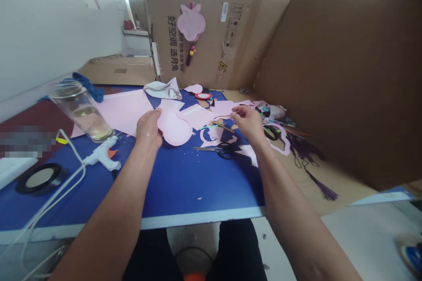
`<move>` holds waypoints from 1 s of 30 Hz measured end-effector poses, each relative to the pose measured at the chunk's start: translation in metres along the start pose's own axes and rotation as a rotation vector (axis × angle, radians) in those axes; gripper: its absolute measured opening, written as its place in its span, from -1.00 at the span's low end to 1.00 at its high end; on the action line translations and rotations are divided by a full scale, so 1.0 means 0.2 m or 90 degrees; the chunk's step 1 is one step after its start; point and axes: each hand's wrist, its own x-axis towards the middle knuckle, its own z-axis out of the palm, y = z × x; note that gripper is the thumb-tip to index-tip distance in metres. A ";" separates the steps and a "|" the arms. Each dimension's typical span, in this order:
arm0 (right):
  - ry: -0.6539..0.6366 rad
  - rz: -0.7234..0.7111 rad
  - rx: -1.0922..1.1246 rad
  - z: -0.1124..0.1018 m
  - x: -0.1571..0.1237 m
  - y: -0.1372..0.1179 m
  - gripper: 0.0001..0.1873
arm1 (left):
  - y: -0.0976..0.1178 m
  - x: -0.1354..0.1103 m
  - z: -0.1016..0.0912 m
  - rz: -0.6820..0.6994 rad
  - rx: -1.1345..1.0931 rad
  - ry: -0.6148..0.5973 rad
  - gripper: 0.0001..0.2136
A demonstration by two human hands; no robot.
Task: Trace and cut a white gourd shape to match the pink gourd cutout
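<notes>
My left hand [149, 128] is closed on the edge of a pink paper cutout [176, 129] with rounded lobes, held just over the blue table. My right hand [247, 119] is pinched above the pink scraps [222, 108]; whatever its fingertips hold, if anything, is too small to make out. Black-handled scissors [224, 150] lie between the hands, blades pointing left. Beside them are a cut pink paper outline [217, 138] and a pale paper piece [249, 154]. A larger pink sheet [123, 109] spreads out behind my left hand.
At left stand a glass jar [90, 116] with liquid, a white glue gun [104, 154] with its cord, and a black tape roll [41, 178]. Purple tassels [318, 184] lie on the right. Cardboard walls [244, 39] rise behind, bearing a pink paper ornament [191, 22].
</notes>
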 end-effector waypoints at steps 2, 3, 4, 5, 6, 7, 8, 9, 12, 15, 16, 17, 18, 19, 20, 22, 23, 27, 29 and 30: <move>0.017 0.000 -0.041 -0.03 0.01 0.02 -0.62 | 0.02 0.01 0.00 -0.008 -0.012 -0.001 -0.88; 0.013 -0.001 -0.059 -0.03 0.01 0.02 -0.63 | 0.03 0.01 0.00 -0.024 -0.008 -0.002 -0.88; 0.005 -0.003 -0.077 -0.03 0.01 0.02 -0.64 | 0.03 0.01 0.00 -0.046 0.002 -0.007 -0.90; -0.008 -0.004 -0.093 -0.03 0.01 0.02 -0.66 | 0.04 0.01 0.00 -0.070 0.017 -0.014 -0.91; -0.023 -0.005 -0.110 -0.02 0.00 0.02 -0.67 | 0.04 0.00 0.00 -0.097 0.037 -0.028 -0.91; -0.040 -0.005 -0.127 -0.01 -0.01 0.02 -0.68 | 0.04 -0.02 0.01 -0.127 0.062 -0.056 -0.90; -0.056 -0.004 -0.143 0.00 -0.01 0.02 -0.70 | 0.03 -0.04 0.02 -0.159 0.091 -0.091 -0.88; -0.072 -0.002 -0.158 0.01 -0.02 0.02 -0.71 | 0.02 -0.07 0.03 -0.198 0.125 -0.145 -0.85; -0.108 0.005 -0.194 0.04 -0.04 0.01 -0.72 | -0.02 -0.20 0.06 -0.295 0.215 -0.300 -0.77; -0.135 -0.001 -0.222 0.07 -0.06 0.00 -0.72 | -0.05 -0.33 0.08 -0.365 0.274 -0.419 -0.74; -0.144 -0.007 -0.231 0.08 -0.06 0.00 -0.72 | -0.05 -0.36 0.09 -0.382 0.289 -0.465 -0.73; -0.154 -0.013 -0.240 0.09 -0.07 0.00 -0.72 | -0.05 -0.38 0.09 -0.394 0.294 -0.500 -0.72; -0.165 -0.018 -0.248 0.10 -0.07 0.00 -0.72 | -0.05 -0.40 0.09 -0.407 0.305 -0.537 -0.72; -0.176 -0.023 -0.255 0.11 -0.07 0.00 -0.72 | -0.05 -0.41 0.09 -0.411 0.318 -0.565 -0.71; -0.188 -0.026 -0.260 0.11 -0.08 0.00 -0.73 | -0.05 -0.41 0.09 -0.411 0.332 -0.585 -0.71; -0.212 -0.031 -0.270 0.12 -0.08 0.00 -0.74 | -0.06 -0.42 0.08 -0.410 0.363 -0.619 -0.73; -0.222 -0.033 -0.276 0.12 -0.08 0.00 -0.75 | -0.06 -0.42 0.08 -0.406 0.380 -0.634 -0.74; -0.244 -0.034 -0.320 0.11 -0.09 0.00 -0.72 | -0.07 -0.42 0.08 -0.383 0.433 -0.691 -0.80; -0.248 -0.032 -0.342 0.11 -0.09 0.00 -0.73 | -0.07 -0.42 0.08 -0.380 0.444 -0.706 -0.81; -0.248 -0.031 -0.349 0.12 -0.09 -0.01 -0.75 | -0.08 -0.42 0.08 -0.382 0.450 -0.710 -0.82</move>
